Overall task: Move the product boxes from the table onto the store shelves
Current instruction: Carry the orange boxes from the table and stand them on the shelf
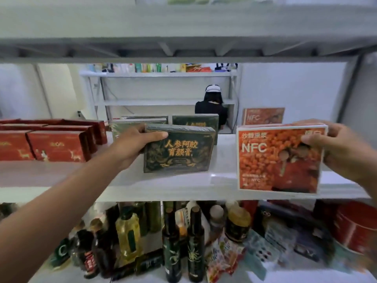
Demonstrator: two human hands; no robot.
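The left hand (pixel 130 146) gripped a dark green box (pixel 179 154) upright on the white shelf (pixel 183 188); right of it, the right hand (pixel 336 148) pinched an orange NFC box (pixel 275 160).

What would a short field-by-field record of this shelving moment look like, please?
left hand: grips the green box upright by its top left corner on the middle shelf
right hand: holds the orange NFC box upright by its right edge, at the shelf front
shelf left: red boxes
behind: more green boxes, second NFC box
lower shelf: bottles
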